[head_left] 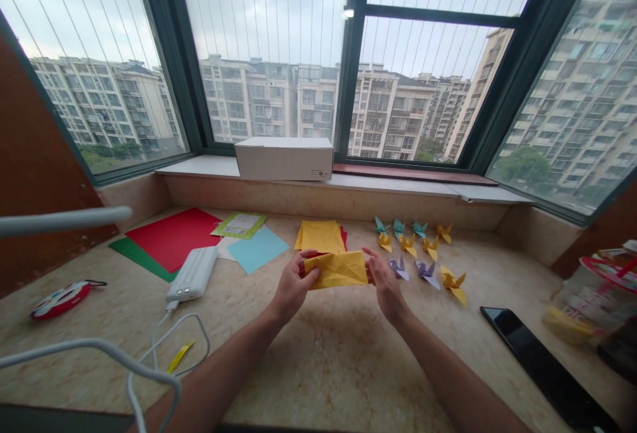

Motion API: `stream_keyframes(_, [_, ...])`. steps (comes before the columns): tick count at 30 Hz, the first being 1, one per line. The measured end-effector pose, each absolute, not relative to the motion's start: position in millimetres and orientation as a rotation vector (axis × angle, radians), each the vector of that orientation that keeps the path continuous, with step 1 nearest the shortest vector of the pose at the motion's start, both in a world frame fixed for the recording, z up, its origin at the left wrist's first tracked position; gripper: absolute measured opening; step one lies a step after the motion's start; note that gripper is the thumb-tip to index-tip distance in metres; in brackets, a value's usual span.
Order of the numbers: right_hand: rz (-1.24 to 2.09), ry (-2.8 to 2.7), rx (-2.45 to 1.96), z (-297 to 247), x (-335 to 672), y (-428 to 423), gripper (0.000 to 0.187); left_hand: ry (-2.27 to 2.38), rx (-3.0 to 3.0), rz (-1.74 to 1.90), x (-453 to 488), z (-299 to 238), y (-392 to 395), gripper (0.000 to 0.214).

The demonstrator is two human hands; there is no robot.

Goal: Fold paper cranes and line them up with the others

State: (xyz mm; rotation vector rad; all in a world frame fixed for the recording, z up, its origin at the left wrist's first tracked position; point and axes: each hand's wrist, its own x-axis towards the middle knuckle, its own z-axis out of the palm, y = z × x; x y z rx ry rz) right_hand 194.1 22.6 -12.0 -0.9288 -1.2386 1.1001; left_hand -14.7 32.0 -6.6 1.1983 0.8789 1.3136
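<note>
A folded sheet of yellow origami paper, creased and longer than wide, is held up above the counter. My left hand pinches its left end, with the thumb on the near face and the fingers behind. At the right end, my right hand grips the edge, its fingertips partly hidden by the paper. Just beyond lies a stack of yellow paper squares, with red paper showing at its side. To the right of my right hand stand several folded cranes: teal, yellow and purple.
Red, green and light blue sheets lie at the left, near a white power bank with a cable. A black phone and a plastic cup are at the right. A white box sits on the sill.
</note>
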Motion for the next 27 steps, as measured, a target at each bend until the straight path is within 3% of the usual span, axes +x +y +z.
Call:
stream_keyframes(3, [1.107,-1.294,-0.883,-15,189,21,0.055,0.878,1.254,1.335,-14,-5,30,0.040])
stream_keyframes(8, [0.910,-1.260,-0.962,-22,188,24,0.042,0.840,1.368,1.175,-13,1,21,0.033])
stream_keyframes(16, [1.044,-1.511,-0.917,-9,194,18,0.033,0.609,1.049,0.870,-17,-6,22,0.067])
stream_keyframes(23, [1.066,-1.594,-0.886,-7,192,13,0.040,0.790,1.229,0.821,-15,-3,22,0.050])
stream_keyframes(27, [0.761,-1.765,-0.861,-7,192,9,0.025,0.739,1.223,0.841,-12,0,18,0.055])
